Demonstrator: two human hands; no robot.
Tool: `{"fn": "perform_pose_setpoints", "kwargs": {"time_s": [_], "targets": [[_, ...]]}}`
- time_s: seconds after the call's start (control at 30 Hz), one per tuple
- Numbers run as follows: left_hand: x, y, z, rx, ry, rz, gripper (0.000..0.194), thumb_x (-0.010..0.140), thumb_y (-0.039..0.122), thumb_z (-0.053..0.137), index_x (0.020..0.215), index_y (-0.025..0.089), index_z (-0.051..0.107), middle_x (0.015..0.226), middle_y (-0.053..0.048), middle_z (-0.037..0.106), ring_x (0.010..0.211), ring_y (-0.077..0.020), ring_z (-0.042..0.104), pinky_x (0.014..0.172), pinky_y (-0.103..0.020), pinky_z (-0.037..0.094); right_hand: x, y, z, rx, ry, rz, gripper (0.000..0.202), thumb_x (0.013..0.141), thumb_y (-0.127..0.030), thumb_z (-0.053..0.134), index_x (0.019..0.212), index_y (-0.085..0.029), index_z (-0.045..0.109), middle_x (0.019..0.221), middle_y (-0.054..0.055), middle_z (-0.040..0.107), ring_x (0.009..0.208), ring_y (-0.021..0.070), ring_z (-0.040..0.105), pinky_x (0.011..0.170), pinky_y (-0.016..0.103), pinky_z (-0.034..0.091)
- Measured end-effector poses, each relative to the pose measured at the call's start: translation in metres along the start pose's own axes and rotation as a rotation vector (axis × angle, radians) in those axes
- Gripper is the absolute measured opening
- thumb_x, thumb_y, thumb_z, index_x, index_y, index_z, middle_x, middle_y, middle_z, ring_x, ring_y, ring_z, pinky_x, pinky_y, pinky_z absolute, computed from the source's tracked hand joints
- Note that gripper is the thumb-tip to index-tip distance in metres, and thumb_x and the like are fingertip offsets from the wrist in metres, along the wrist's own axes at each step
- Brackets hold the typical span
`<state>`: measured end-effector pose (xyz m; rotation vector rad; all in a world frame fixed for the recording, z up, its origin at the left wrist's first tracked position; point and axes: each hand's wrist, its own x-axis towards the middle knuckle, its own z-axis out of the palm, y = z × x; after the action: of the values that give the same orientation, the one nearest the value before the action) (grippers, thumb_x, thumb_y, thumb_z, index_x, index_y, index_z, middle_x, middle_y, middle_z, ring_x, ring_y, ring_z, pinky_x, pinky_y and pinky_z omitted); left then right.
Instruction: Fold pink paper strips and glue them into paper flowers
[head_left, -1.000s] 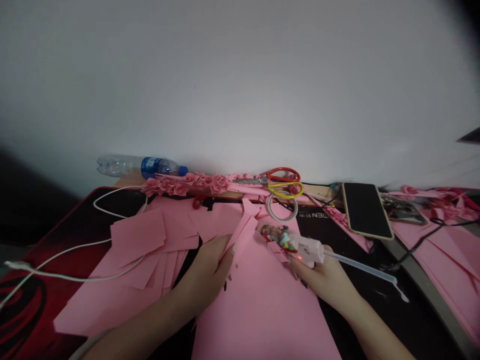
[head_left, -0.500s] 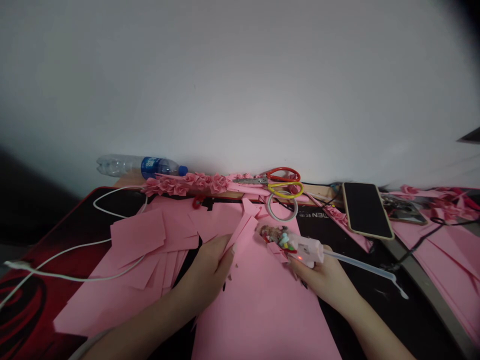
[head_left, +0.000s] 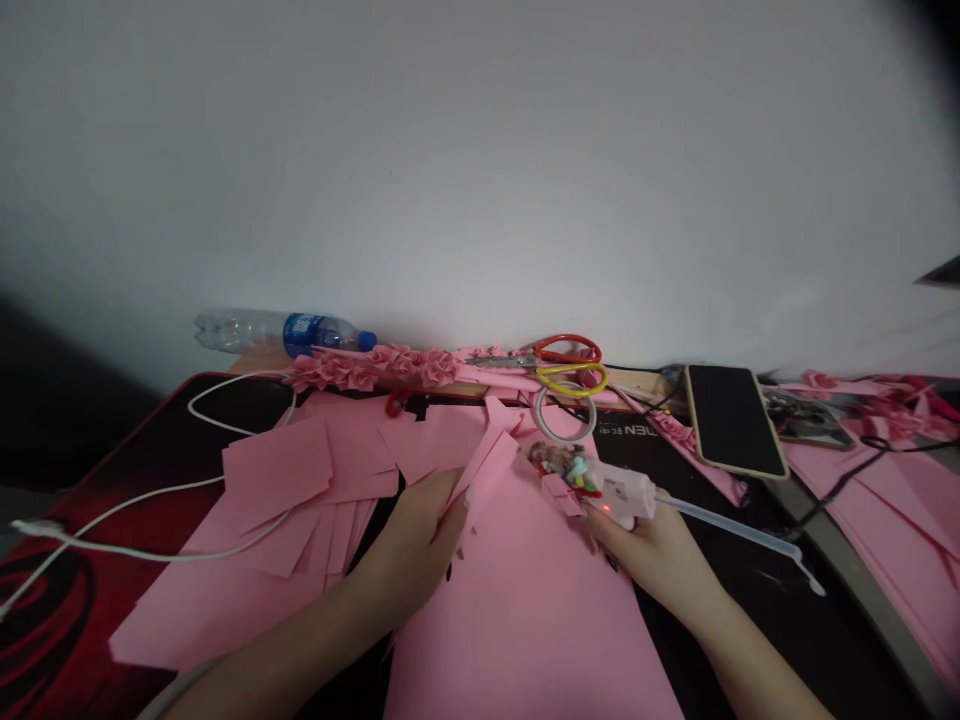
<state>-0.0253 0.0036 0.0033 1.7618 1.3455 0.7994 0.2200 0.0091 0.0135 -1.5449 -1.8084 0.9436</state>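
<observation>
My left hand is closed on a folded strip of pink paper, which points up and to the right. To its right, my right hand grips a small white glue gun with a lit red light and colourful bits around its front. A translucent glue stick sticks out of its back end. The gun's tip lies close to the folded strip, with a small gap between them. A small folded pink piece shows by the right thumb. Beneath both hands lies a large pink sheet.
Pink paper squares and a white cable lie left. Along the wall are a bottle, paper roses, scissors and a tape roll. A phone and more pink sheets are at right.
My right hand has moved slightly right with the glue gun, so its tip is a little farther from the folded strip. My left hand has hardly moved.
</observation>
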Motion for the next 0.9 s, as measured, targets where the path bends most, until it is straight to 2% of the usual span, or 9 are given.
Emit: {"fn": "perform_pose_setpoints", "kwargs": {"time_s": [0.07,0.23,0.5,0.7,0.9], "targets": [[-0.0002,-0.0005,0.0004,0.010,0.007,0.009,0.029,0.093,0.021,0.036,0.064,0.021,0.037,0.059,0.004,0.046,0.053,-0.0118,0.045,0.051,-0.025,0.032,-0.0001,-0.0001,-0.0003,0.001,0.021,-0.003,0.026,0.081,-0.032,0.054,0.058,-0.019,0.054,0.046,-0.002,0.051,0.043,0.0124,0.047,0.042,0.023,0.040],[-0.0002,-0.0018,0.0017,-0.016,0.010,0.000,0.029,0.093,0.020,0.037,0.064,0.021,0.036,0.058,0.005,0.046,0.051,-0.0112,0.045,0.050,-0.024,0.033,-0.0008,0.0007,0.0002,0.003,-0.018,-0.003,0.025,0.081,-0.030,0.053,0.059,-0.019,0.054,0.048,-0.001,0.053,0.043,0.0129,0.048,0.041,0.023,0.038],[-0.0011,-0.0020,-0.0003,-0.020,0.005,-0.003,0.029,0.094,0.021,0.036,0.065,0.021,0.037,0.058,0.005,0.045,0.053,-0.0118,0.045,0.053,-0.025,0.033,0.0014,-0.0025,-0.0033,-0.029,0.018,-0.034,0.023,0.081,-0.027,0.054,0.060,-0.020,0.058,0.046,-0.001,0.052,0.050,0.0165,0.055,0.046,0.024,0.044],[-0.0002,-0.0016,0.0001,-0.009,0.007,-0.004,0.029,0.093,0.022,0.036,0.065,0.021,0.038,0.059,0.004,0.047,0.054,-0.0120,0.045,0.052,-0.025,0.032,0.0015,-0.0022,-0.0026,-0.012,-0.008,-0.029,0.024,0.081,-0.031,0.054,0.060,-0.020,0.056,0.047,-0.001,0.052,0.043,0.0133,0.048,0.042,0.023,0.040],[-0.0002,-0.0014,0.0008,-0.012,0.017,-0.007,0.028,0.093,0.022,0.036,0.065,0.021,0.037,0.060,0.004,0.048,0.053,-0.0116,0.045,0.052,-0.025,0.032,0.0006,0.0011,0.0000,-0.014,0.006,-0.009,0.027,0.082,-0.032,0.053,0.057,-0.020,0.050,0.048,-0.001,0.051,0.045,0.0129,0.048,0.044,0.024,0.040]]}}
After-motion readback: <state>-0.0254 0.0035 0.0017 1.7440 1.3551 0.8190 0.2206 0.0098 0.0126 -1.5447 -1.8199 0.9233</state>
